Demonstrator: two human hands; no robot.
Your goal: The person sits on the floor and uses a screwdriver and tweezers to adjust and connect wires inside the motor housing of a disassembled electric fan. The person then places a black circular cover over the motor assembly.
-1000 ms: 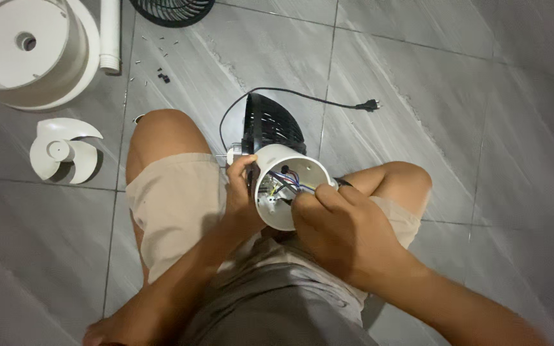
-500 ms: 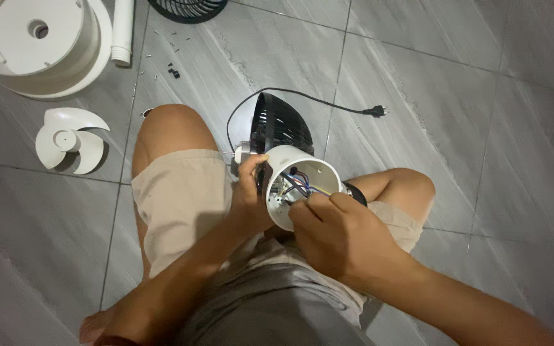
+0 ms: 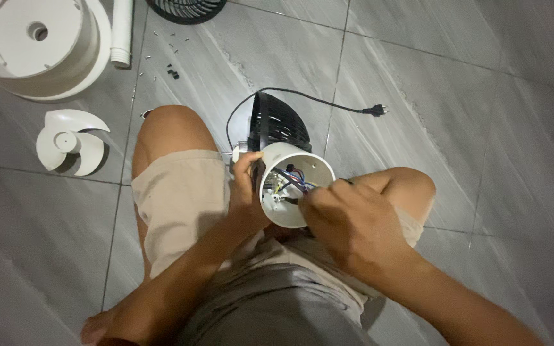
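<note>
A person sits on a grey tiled floor with knees bent, seen from above. Nearest the camera, the right hand is curled closed, its fingers pinched around a thin dark tool whose tip reaches into a white plastic cylindrical housing; the tool itself is mostly hidden. The left hand grips the left wall of this housing, thumb over the rim, fingers wrapped behind. The housing rests between the knees, open end tilted up, with red, blue and black wires inside. Just behind it, touching, is a black slotted plastic motor cover. A black power cord runs from there across the floor to its plug. Farther left lie a white three-bladed plastic fan blade, a large round white plastic base, and a white tube. A black round grille is at the top edge.
</note>
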